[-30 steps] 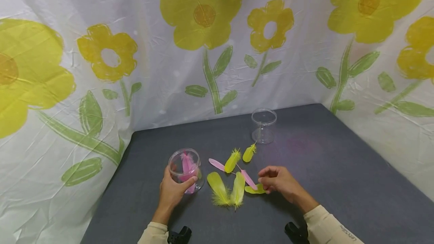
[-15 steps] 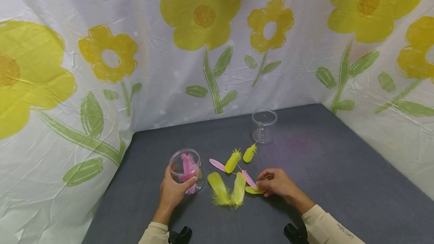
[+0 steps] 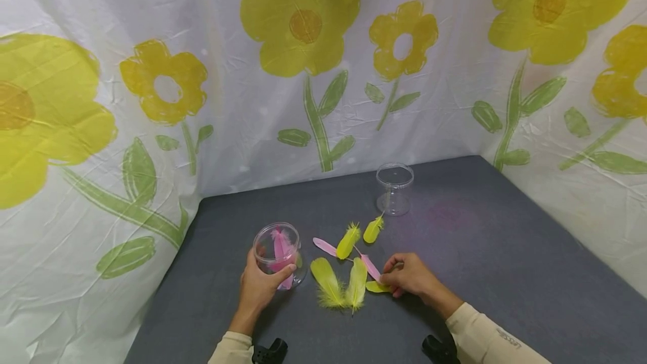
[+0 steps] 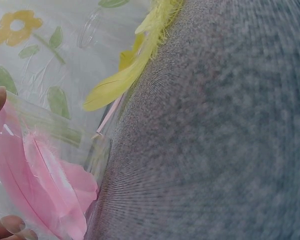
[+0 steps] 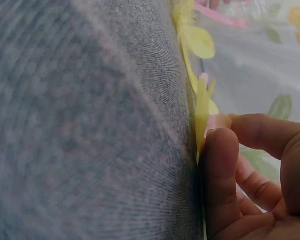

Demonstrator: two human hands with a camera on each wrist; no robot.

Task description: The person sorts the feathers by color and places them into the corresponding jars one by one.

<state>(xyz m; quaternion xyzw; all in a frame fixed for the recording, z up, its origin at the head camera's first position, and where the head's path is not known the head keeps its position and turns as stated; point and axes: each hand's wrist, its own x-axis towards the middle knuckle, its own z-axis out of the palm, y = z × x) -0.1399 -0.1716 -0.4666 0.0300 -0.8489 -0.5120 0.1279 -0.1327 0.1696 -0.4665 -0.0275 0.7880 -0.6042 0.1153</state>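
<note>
My left hand (image 3: 256, 291) grips a clear plastic jar (image 3: 263, 260) from its near left side, thumb in front. Pink feathers (image 4: 55, 185) stand inside the jar, seen large in the left wrist view. On the right, my right hand (image 3: 411, 278) is low over the table, thumb and index finger pinching the near end of a pink feather (image 3: 370, 266). A yellow feather (image 3: 376, 287) lies partly under those fingers. Between the hands lie two large yellow feathers (image 3: 326, 280) with fluffy near ends.
Farther back lie two smaller yellow feathers (image 3: 347, 242) and another pink feather (image 3: 324, 246). A second clear jar (image 3: 395, 185) stands near the table's back edge. White cloth (image 3: 227, 128) printed with yellow flowers hangs around the dark table (image 3: 505, 274).
The right hand has moved slightly left and down, and its fingertips have closed on the pink feather's near end. The left hand and jar stay in place.
</note>
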